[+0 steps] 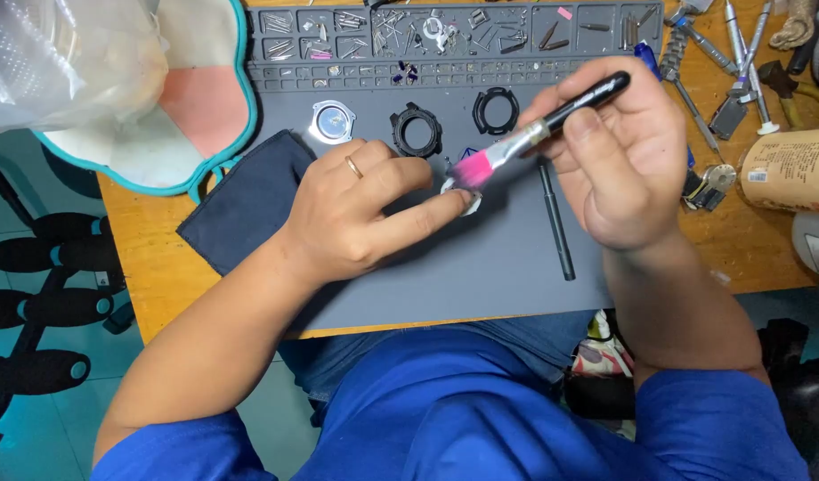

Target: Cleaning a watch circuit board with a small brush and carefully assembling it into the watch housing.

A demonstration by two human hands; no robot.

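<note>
Pink-bristled brush (pixel 534 134) gripped in right hand (pixel 628 160), bristles touching a small white round part (pixel 463 198) pinned to the grey work mat (pixel 481 267) by left hand (pixel 356 214) fingertips. 2 black ring bezels (pixel 417 130) and a silver case back (pixel 331 121) lying just beyond. Risk judged: too firm a stroke flicking the small part loose, or sweeping it toward the black screwdriver (pixel 556 223) and off the mat.
</note>
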